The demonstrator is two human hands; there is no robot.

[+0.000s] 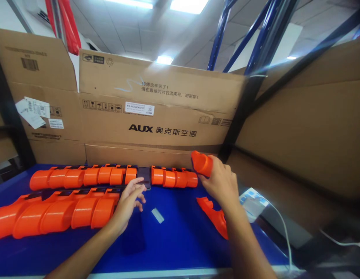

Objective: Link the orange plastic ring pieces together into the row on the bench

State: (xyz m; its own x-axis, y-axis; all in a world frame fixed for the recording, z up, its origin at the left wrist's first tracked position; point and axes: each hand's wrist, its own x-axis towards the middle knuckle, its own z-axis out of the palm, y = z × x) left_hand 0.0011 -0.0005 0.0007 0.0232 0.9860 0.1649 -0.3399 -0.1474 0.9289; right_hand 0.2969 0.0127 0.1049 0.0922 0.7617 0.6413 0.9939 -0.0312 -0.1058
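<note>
A person's right hand was clenched around an orange plastic shell, lifted just above the right end of the back row of orange shells on a blue table. The left hand lay loose and unclenched, holding nothing, fingertips reaching to a dark phone that stood in the gap between that short row and a longer back row to its left. A nearer row of larger shells ran from the table's left edge up to the left wrist, overlapping like roof tiles. Another orange piece lay flat beside the right forearm, close to the table's right edge. A small pale tab lay alone on the bare blue stretch between the two arms, the widest open ground on the surface. Cardboard walls hemmed the work in: a large printed carton stood hard against the table's back edge, directly behind the rows, and a plain cardboard sheet slanted along the right. A dark upright post rose at the corner where they met. Past the right edge, a white box with a white cable sat lower down. The front edge of the table showed a pale strip.
</note>
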